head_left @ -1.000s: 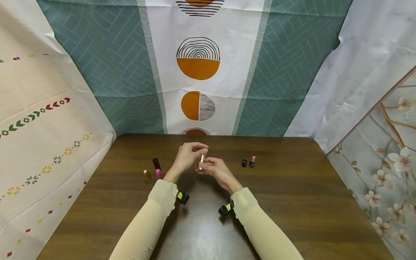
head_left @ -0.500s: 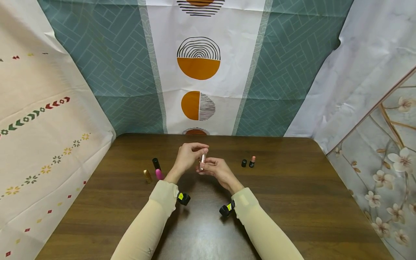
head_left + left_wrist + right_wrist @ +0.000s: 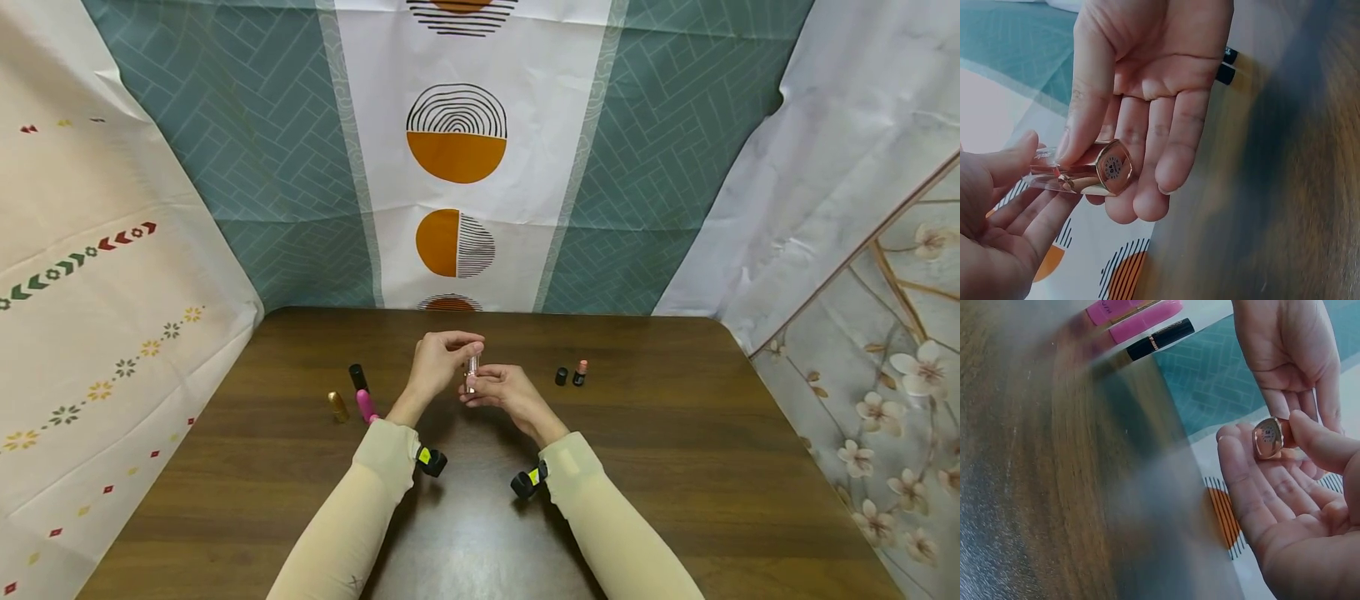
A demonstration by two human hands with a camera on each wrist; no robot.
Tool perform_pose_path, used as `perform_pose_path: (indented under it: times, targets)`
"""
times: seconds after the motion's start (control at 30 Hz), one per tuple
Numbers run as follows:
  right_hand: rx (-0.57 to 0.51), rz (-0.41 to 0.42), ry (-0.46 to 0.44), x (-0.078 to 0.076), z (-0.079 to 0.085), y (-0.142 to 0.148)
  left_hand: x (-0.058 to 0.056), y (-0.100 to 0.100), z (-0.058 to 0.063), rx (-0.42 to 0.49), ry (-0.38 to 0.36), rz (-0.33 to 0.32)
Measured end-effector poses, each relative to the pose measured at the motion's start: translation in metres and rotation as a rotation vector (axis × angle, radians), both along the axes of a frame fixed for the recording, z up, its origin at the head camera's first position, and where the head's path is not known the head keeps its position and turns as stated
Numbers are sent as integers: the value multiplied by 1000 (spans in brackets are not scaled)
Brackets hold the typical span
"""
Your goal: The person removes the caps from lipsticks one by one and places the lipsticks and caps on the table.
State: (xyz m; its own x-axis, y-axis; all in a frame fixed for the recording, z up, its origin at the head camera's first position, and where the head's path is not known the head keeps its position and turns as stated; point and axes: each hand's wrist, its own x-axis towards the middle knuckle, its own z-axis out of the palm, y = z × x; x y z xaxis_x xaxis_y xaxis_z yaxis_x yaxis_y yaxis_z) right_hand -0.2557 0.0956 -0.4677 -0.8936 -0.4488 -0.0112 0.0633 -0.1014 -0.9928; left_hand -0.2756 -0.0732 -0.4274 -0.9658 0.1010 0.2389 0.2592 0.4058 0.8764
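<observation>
Two-handed hold on a rose-gold lipstick point(image 3: 1110, 167), raised above the middle of the wooden table point(image 3: 637, 475). The upper end, where a clear cap point(image 3: 1042, 181) appears to be fitted, is pinched between thumb and fingers of the left hand point(image 3: 437, 360). The lower end is pinched by the right hand point(image 3: 504, 390), its thumb laid along the metal case and its labelled base exposed in both wrist views.

Compared with the two earlier head views, the hands and the lipstick have been carried slightly rightward together, and more of the bright pink tube point(image 3: 364, 404) has been uncovered beside the left wrist. Both grips have been kept, and no gap can be made out between cap and case. The handling is therefore judged to be at much the same stage; whether the cap is being seated or drawn off cannot be told from so small a shift.

To the left, the black tube point(image 3: 358, 377) and the gold tube point(image 3: 338, 407) are found near the pink one. To the right, a coral lipstick point(image 3: 581, 373) is stood upright with its tip bared, just beside a short black cap point(image 3: 561, 377). No change of arrangement is seen among these.
</observation>
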Motion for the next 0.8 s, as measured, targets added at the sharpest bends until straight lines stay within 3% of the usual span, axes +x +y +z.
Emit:
perform_pose_path:
  times: [0.47,0.63,0.8]
  targets:
    - [51,2,-21,2,9,14,2,9,-6,194,0,50]
    - [41,-37,-2,3,7,19,-3,12,2,386,58,95]
    - [66,-90,59,5,13,26,-6,14,11,479,73,57]
